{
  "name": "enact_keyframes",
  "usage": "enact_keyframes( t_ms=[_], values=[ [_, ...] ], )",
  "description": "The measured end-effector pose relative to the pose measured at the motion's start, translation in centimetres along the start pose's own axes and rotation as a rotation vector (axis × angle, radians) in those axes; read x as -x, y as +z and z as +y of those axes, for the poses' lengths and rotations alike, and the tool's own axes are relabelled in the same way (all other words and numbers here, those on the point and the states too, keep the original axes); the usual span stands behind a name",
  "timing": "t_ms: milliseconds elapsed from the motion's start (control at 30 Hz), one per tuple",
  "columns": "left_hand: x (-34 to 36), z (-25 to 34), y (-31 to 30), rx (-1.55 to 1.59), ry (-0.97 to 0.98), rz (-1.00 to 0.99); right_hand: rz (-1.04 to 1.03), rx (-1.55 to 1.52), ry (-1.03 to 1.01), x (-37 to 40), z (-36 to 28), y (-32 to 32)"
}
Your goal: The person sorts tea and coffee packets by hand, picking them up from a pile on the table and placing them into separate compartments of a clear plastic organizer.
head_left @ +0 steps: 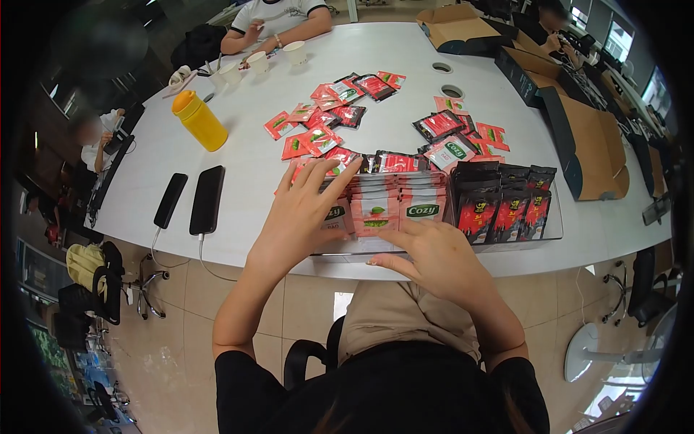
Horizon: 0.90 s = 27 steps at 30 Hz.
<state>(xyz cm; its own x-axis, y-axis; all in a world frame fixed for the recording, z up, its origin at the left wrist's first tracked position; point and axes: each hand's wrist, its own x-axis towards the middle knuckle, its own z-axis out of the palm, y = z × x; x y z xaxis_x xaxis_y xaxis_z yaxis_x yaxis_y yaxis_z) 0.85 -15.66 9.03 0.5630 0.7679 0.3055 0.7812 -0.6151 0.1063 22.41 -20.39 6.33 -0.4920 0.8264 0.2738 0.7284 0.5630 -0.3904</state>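
A clear plastic tray (555, 230) stands at the table's near edge, packed with upright rows of sachets. Pink Cozy sachets (422, 210) fill its middle and left, and black-and-red sachets (478, 216) fill its right. My left hand (300, 210) is open over the left end, fingers spread and reaching toward the back; it covers part of the pink rows. At the tray's front, my right hand (442, 253) is open, thumb apart, fingertips against the lower front of the pink sachets. Neither hand visibly holds a sachet. Behind the tray lie loose sachets (318, 139) and another pile (452, 150).
On the left are a yellow bottle (200, 121) and two cabled phones (207, 197). Paper cups (295, 53) stand by a seated person (278, 25) across the white table (249, 108). Open cardboard boxes (584, 143) line the right edge.
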Motion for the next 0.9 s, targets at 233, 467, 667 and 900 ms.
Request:
enact_keyframes(
  t_ms=[233, 467, 667, 900],
  values=[
    [1.1, 1.0, -3.7, 0.248, 0.282, 0.291, 0.06, 0.0, -0.017, 0.4, -0.1, -0.1],
    [6.1, 6.0, -8.5, 0.208, 0.518, 0.862, 0.243, -0.111, -0.125, 1.4, 0.4, -1.3],
    [5.6, 5.3, -12.0, 0.148, 0.758, 0.646, 0.777, 0.104, -0.103, 6.7, 4.4, -1.6],
    [3.9, 3.8, -8.7, 0.051, 0.652, 0.885, 1.202, 0.329, 0.267, 11.8, 12.8, -2.1]
  ],
)
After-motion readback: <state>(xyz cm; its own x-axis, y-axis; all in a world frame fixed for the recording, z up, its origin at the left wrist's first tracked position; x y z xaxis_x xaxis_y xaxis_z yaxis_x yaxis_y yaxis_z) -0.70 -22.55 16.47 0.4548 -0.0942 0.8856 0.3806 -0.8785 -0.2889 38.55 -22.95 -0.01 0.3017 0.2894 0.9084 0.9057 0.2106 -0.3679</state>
